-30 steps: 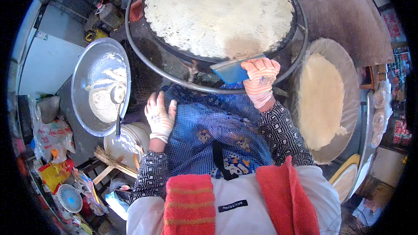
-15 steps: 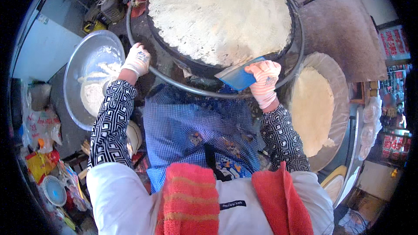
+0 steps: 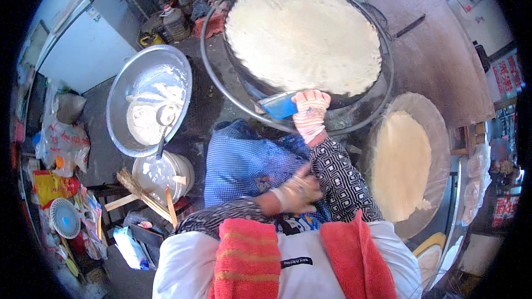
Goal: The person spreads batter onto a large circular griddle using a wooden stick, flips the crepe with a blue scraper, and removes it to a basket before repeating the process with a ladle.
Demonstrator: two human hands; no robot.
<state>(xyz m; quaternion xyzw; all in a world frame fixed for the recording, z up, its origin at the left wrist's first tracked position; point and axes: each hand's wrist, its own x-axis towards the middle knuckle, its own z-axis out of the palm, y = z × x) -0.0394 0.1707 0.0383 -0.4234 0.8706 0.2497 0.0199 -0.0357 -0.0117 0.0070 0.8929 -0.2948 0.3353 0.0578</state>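
My right hand point(image 3: 309, 112), in a striped glove, grips a blue flat scraper point(image 3: 280, 105) at the near rim of a big round griddle point(image 3: 377, 86). A thin pale pancake point(image 3: 302, 33) covers the griddle's top. My left hand point(image 3: 298, 191), gloved, is drawn back against my right forearm above my blue checked apron point(image 3: 244, 160); it holds nothing that I can see. To the left stands a metal basin of white batter point(image 3: 147, 102) with a ladle point(image 3: 164, 116) resting in it.
A stack of finished pancakes point(image 3: 402, 163) lies on a round tray to the right. A white bucket point(image 3: 160, 173) sits below the basin, with wooden sticks point(image 3: 141, 196) beside it. Bottles and cans crowd the far left; bags and a small fan point(image 3: 64, 217) lie at the left edge.
My left hand reached out to the batter basin, then came back to my right forearm. My right hand stayed at the griddle's rim with the scraper.
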